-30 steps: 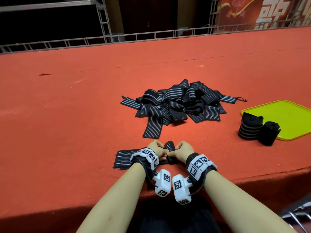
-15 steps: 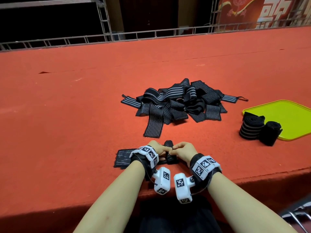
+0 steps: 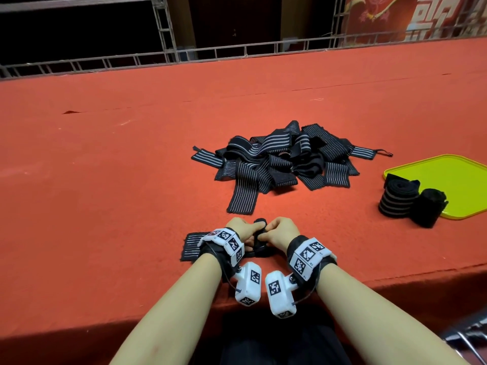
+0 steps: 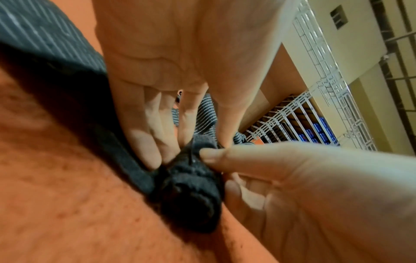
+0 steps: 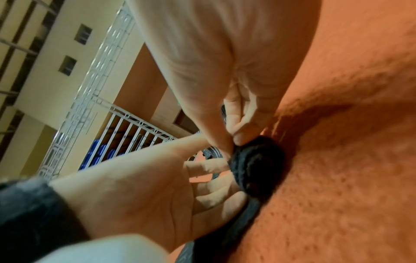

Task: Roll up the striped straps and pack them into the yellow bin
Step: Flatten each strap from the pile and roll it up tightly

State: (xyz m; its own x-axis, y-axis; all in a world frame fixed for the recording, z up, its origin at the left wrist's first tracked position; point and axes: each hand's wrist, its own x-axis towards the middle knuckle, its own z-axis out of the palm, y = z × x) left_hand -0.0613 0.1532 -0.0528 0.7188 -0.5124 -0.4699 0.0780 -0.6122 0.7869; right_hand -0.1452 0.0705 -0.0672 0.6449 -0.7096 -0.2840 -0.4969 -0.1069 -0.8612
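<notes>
The strap being rolled (image 3: 259,234) lies on the counter (image 3: 105,180) well short of the yellow bin (image 3: 448,180), toward the near edge, with its small dark roll pinched from both sides: the left hand (image 3: 243,229) is curled round one end and the right hand (image 3: 279,229) round the other, so each grip is closed on the fabric. The unrolled tail is laid flat toward the left, away from the bin, under the left wrist. The material is judged to be light, soft and stretchy — a woven elastic that is likely to spring open if released, so the hold is best taken at the two ends of the roll, thumbs on top, with the tail kept taut against the red cloth. In the wrist views the fingertips (image 4: 155,149) are seen pressed on the coil's edge. One strap is counted in hand; two finished rolls (image 3: 411,204) are stood at the bin's near corner, touching each other, and whether they rest wholly inside cannot be told. A tangled pile of loose straps (image 3: 279,162) is left beside the bin — its number cannot be counted. One bin is seen.
</notes>
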